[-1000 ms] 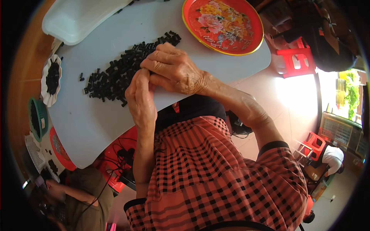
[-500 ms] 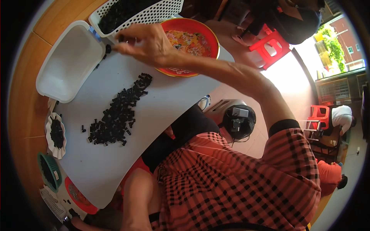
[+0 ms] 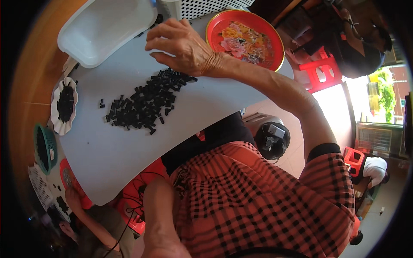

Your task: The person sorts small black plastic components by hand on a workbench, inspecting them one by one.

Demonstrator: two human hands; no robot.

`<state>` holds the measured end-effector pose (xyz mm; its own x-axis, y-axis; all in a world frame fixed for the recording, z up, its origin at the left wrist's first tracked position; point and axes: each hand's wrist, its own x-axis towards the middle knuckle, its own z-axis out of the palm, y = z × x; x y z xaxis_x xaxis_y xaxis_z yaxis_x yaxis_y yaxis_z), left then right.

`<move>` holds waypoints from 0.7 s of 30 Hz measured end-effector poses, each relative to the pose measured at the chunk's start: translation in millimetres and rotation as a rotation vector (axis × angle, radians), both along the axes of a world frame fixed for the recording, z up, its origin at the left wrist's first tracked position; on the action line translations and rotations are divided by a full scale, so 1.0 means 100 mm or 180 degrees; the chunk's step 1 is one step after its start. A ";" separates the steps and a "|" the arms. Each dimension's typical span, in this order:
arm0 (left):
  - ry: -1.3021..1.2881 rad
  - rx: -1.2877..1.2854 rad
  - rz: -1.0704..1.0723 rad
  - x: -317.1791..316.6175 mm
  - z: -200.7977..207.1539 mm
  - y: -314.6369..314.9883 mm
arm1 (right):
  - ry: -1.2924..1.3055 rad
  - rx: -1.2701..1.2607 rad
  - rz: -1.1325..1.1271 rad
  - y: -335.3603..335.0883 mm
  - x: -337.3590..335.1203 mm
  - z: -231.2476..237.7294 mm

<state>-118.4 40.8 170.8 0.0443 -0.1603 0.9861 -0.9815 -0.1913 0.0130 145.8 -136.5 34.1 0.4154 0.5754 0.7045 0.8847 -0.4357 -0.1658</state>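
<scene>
Grey table (image 3: 107, 161) | black pieces (image 3: 144, 103) heaped just nearside of right fingers (image 3: 161, 44), loosely parted | left fingers: cannot tell

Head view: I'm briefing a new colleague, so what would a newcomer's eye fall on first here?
Probably the red tray with its yellow rim and flower pattern, at the far right of the pale table. Next, the heap of small black pieces mid-table, with the right hand near its far end. The red-and-black checked shirt also fills much of the lower middle.
</scene>
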 end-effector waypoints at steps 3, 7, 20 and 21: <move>0.0144 -0.0083 0.0139 -0.39 -0.15 0.25 | 0.0773 -0.0198 0.0216 0.11 -0.08 -0.20; 0.0246 -0.0182 0.0406 -0.42 -0.33 0.31 | 0.1040 -0.0550 0.0586 0.44 -0.10 -0.14; 0.3217 -0.0627 0.1243 0.73 -1.27 -0.28 | 0.0863 -0.2128 0.0573 0.68 -0.06 -0.06; 0.3577 -0.0732 0.1282 0.74 -1.31 -0.29 | 0.0784 -0.2124 0.0600 0.68 -0.07 -0.05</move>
<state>-44.2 11.4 39.4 0.8987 0.2356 0.3698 -0.2723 -0.3611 0.8919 138.4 -68.0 29.2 0.3681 0.9265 0.0786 0.9259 -0.3575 -0.1221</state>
